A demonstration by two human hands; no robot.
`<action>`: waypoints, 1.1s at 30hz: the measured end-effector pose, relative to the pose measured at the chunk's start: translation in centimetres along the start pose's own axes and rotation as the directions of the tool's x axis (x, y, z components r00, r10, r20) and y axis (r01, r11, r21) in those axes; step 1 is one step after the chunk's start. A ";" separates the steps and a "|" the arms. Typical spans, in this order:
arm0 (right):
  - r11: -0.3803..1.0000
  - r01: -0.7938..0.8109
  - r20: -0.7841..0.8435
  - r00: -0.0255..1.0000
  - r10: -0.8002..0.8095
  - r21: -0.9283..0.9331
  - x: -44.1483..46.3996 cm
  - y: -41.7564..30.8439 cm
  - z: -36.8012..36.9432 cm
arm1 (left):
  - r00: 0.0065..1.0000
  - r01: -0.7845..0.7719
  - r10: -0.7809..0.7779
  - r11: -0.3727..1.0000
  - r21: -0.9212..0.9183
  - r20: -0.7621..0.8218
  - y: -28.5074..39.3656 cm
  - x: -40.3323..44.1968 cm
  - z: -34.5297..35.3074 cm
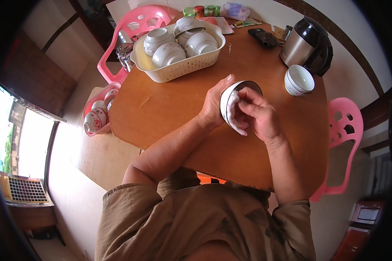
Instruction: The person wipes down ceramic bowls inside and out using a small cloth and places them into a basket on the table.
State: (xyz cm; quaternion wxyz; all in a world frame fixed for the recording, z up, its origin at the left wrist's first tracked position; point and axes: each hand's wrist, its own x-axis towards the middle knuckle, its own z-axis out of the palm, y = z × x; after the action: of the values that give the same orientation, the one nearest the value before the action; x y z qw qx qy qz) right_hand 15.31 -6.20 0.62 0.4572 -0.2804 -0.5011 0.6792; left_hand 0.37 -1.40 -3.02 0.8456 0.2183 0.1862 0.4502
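Brown worktop (170, 104), w/ basket (183, 70) of bowls (167, 54) on far L side. Held bowl (225, 102) is tilted above worktop, gripped from outside by L hand (214, 101); its fingers are mostly hidden, spread can't be told. Soft cloth (236, 117) is bunched inside, pinched by R hand's (263, 116) curled fingers. Bowl prob. light, stiff, slippery, breakable; best held at base & rim.

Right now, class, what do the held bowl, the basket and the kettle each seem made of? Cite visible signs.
Held bowl: probably ceramic, glazed; smooth white, thin dark rim.
Basket: likely moulded plastic, dull cream, walls pierced with small holes.
Kettle: apparently satin metal, given its silvery sheen; glossy black parts look plastic.
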 end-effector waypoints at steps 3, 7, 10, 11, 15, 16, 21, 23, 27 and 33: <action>0.967 -0.090 0.140 0.982 0.126 -0.237 -0.6 -1.6 0.2 | 0.998 -0.053 0.052 0.996 0.070 0.018 0.1 -0.1 0.2; 0.329 0.231 0.165 0.962 -0.216 -0.916 -0.6 -0.4 0.7 | 0.991 -0.132 0.130 0.976 0.171 0.027 -0.1 0.1 0.3; -0.034 0.191 0.186 0.882 -0.432 -0.981 -0.1 0.9 1.6 | 0.981 -0.146 0.138 0.988 0.053 0.135 0.0 0.3 0.5; -0.123 0.180 0.217 0.827 -0.518 -0.976 0.2 1.2 1.6 | 0.973 -0.135 0.135 0.991 -0.010 0.187 0.2 0.1 1.0; 0.386 0.322 0.094 0.858 -0.505 -0.865 0.6 1.0 0.7 | 0.949 -0.100 0.086 0.995 0.030 0.303 -0.6 1.1 0.3; 0.574 0.354 0.057 0.881 -0.469 -0.739 0.6 0.8 0.6 | 0.945 -0.082 0.078 0.997 0.001 0.318 -0.7 1.4 0.0; 0.857 0.281 0.078 0.958 -0.275 -0.432 -0.2 -0.6 2.3 | 0.998 -0.017 0.022 0.997 -0.076 0.062 0.2 1.6 -2.0; 0.902 0.152 0.125 0.986 -0.111 -0.404 -0.7 -1.2 1.7 | 0.995 -0.072 0.072 0.997 0.012 -0.074 0.5 1.1 -1.2; 0.826 -0.009 0.013 1.000 0.020 -0.563 -0.7 -1.4 1.6 | 0.990 -0.130 0.137 0.978 0.162 -0.033 0.6 -0.2 0.2; 0.654 0.239 -0.071 0.909 -0.410 -0.717 0.3 1.6 2.0 | 0.965 -0.263 0.260 0.944 0.201 0.043 0.3 -0.4 0.8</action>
State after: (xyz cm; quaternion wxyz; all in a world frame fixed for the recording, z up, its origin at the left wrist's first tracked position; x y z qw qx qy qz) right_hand 12.99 -6.88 -0.16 0.4867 -0.4116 -0.7050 0.3108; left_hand 0.30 -1.77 -2.14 0.7529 0.3304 0.1942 0.5350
